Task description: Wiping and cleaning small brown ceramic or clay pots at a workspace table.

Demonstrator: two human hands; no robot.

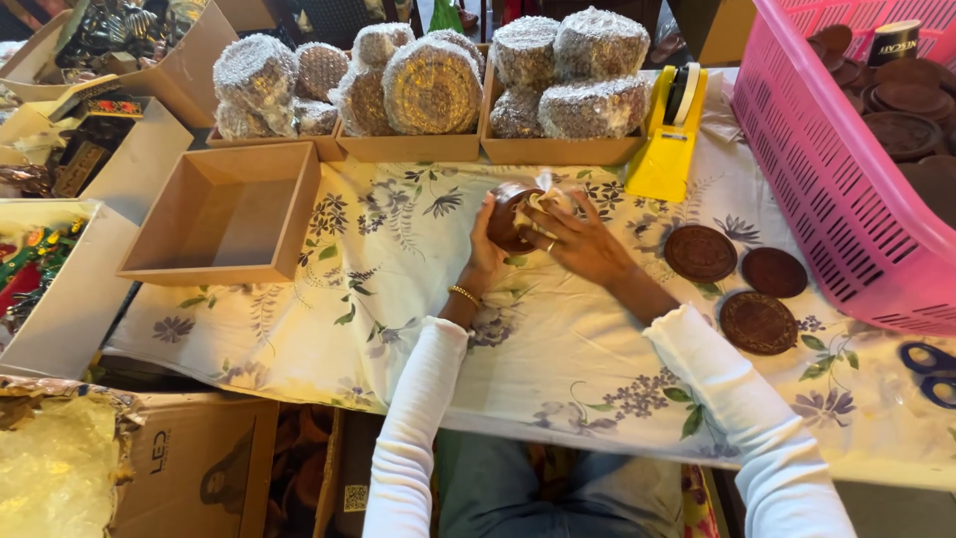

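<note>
Flowered cloth point(398, 299) covers the table where we work, with cardboard trays of bubble-wrapped round bundles point(433, 90) along the far edge and one empty cardboard box point(224, 214) well to the left of our fingers. Our left hand point(485, 254) holds a stack of dark brown round discs point(505, 214) on its edge, the fingers curled around its left side. Our right hand point(578, 242) lies over the right side, its fingers pressing a piece of clear wrapping point(543, 199) against the stack, so both hands are closed on the same bundle, just above the cloth. To do this well, we think the left fingers should keep the discs squeezed together so none slides out, while the right fingers pull the wrap tight and smooth before fixing it; the yellow tape dispenser point(669, 139) stands near, just beyond the right fingertips. Three loose carved discs point(700, 252) lie to the right of the right wrist, and a pink plastic basket point(827, 169) with more of them is further right. How many discs are in the stack we cannot tell, because the hands cover most of it. Blue scissor handles point(931, 369) are cut off at the right border.
</note>
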